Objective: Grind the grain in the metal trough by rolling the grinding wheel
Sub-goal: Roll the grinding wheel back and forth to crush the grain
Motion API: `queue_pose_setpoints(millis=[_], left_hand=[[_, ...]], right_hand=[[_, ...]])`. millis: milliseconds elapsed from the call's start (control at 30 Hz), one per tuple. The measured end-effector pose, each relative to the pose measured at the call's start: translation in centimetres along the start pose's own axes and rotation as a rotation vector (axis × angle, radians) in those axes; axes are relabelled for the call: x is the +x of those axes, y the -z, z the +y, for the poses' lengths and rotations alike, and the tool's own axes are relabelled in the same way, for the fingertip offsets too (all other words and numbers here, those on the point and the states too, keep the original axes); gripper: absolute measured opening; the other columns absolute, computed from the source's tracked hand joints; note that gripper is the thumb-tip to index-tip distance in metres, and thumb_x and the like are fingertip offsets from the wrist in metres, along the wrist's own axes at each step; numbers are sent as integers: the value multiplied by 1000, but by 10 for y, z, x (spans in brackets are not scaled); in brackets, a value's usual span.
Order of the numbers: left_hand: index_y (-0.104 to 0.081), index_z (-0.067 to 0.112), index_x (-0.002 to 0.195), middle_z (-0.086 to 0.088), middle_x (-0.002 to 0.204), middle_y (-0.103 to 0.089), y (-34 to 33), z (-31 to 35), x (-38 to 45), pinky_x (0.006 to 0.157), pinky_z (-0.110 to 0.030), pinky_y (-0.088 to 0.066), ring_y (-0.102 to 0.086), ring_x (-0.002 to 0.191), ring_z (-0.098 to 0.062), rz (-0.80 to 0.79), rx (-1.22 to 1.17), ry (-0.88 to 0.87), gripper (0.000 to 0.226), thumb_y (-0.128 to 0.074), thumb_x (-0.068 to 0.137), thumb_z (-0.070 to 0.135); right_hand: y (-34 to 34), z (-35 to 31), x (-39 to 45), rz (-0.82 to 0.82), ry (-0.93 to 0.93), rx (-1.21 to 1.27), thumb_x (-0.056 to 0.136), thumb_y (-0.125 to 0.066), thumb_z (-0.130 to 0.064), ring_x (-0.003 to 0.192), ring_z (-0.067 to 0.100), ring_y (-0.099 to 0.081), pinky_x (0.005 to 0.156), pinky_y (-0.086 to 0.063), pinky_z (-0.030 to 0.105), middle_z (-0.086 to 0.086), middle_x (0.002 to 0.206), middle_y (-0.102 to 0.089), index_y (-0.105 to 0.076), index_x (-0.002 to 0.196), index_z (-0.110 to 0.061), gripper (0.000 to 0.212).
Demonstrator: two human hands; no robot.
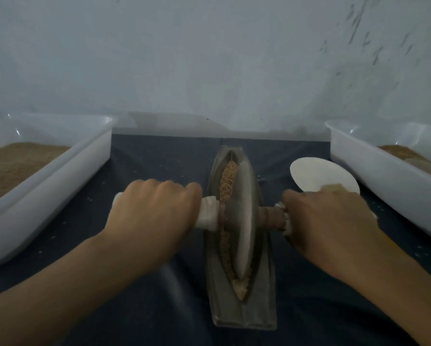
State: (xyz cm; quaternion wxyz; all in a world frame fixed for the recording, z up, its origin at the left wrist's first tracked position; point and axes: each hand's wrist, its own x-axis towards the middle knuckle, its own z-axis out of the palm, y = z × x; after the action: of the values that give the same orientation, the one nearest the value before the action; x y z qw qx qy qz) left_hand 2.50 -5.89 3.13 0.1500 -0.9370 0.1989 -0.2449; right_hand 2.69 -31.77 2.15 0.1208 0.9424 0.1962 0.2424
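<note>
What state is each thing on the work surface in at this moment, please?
Boat-shaped metal trough: flat on the dark cloth, holding grain.
Tan grain: lying along the groove.
Grey disc-shaped grinding wheel: upright in the groove.
Left hand: gripping the left handle.
Right hand: gripping the right handle.
White plastic tray on the left: holding brown material.
White plastic tray on the right: holding some brown material.

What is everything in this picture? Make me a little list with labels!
left hand: left hand grips the wheel's left handle
right hand: right hand grips the right handle
wheel: grinding wheel stands upright in the metal trough
grain: grain lies in the trough, beside the wheel
left tub: white tub holding brown grain
right tub: second white tub, also with brown stuff
disc: white disc behind the right hand
</note>
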Motion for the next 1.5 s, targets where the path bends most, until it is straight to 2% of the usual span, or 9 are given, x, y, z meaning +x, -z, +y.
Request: queue_pose_setpoints(millis=[233, 400, 567, 700, 867, 1067, 1200, 1367, 1500], left_hand=[[-33, 23, 77, 7, 62, -36, -39, -1, 52, 48, -29, -18, -37, 52, -20, 57, 66, 160, 26, -58, 81, 26], [-34, 21, 80, -2, 78, -57, -49, -7, 80, 56, -33, -27, -58, 72, -29, 40, -1, 200, 22, -57, 83, 21], [-31, 25, 77, 7, 62, -38, -28, -1, 29, 52, -30, -28, -40, 55, -21, -9, -65, 141, 30, -60, 79, 29], [-28, 25, 71, 9, 52, -35, -5, 3, -18, 46, -20, -12, -22, 42, -14, 85, -85, 13, 62, -84, 45, 26], [-35, 19, 66, 1, 49, -43, -25, 2, 11, 46, -22, -10, -23, 40, -19, 66, -18, 121, 43, -77, 58, 16], [-39, 20, 79, 0, 65, -47, -62, -12, 76, 52, -32, -24, -41, 56, -27, 68, -19, 207, 20, -57, 84, 25], [-34, 22, 81, 2, 68, -48, -44, -10, 54, 54, -32, -27, -43, 58, -25, 13, -52, 133, 25, -59, 81, 27], [-41, 20, 68, 6, 50, -42, -18, -4, 0, 43, -24, -21, -31, 36, -20, 138, -51, -64, 46, -81, 46, 22], [-36, 20, 68, 4, 51, -40, -22, -1, 20, 44, -25, -18, -25, 41, -18, 71, 22, 11, 43, -78, 58, 22]], right_hand=[[-33, 7, 55, 27, -117, -57, 74, -67, -23, 47, 21, -26, 47, -11, 28, -4, 51, -34, -31, 68, -23, 37], [-44, 13, 86, 28, -135, -38, 81, -60, -25, 73, 32, -60, 54, -26, 33, 6, 81, -64, -45, 82, -21, 15], [-12, 3, 40, 19, 11, -60, 76, -69, -26, 57, 26, -55, 50, -29, 31, -1, 63, -53, -36, 74, -21, 34], [15, -4, 8, 142, 58, 1, 39, -87, -9, 34, 25, -44, 49, -8, 19, 4, 44, -47, -48, 62, -13, 46], [-9, 0, 39, 5, -13, -108, 76, -67, -26, 61, 29, -58, 50, -23, 31, 0, 68, -58, -35, 74, -22, 32], [-37, 11, 91, 11, -92, -85, 79, -62, -19, 76, 34, -62, 55, -26, 34, 7, 83, -64, -47, 82, -19, 16], [-20, 8, 66, -23, -35, -51, 81, -63, -23, 63, 27, -56, 54, -31, 33, 0, 71, -56, -38, 78, -22, 24], [-2, -1, 4, -30, -6, -16, 68, -74, -29, 47, 16, -47, 45, -39, 30, -7, 57, -47, -38, 72, -27, 36], [-10, 0, 25, -59, -75, -26, 80, -63, -28, 57, 21, -54, 52, -38, 31, -6, 62, -48, -35, 75, -26, 28]])
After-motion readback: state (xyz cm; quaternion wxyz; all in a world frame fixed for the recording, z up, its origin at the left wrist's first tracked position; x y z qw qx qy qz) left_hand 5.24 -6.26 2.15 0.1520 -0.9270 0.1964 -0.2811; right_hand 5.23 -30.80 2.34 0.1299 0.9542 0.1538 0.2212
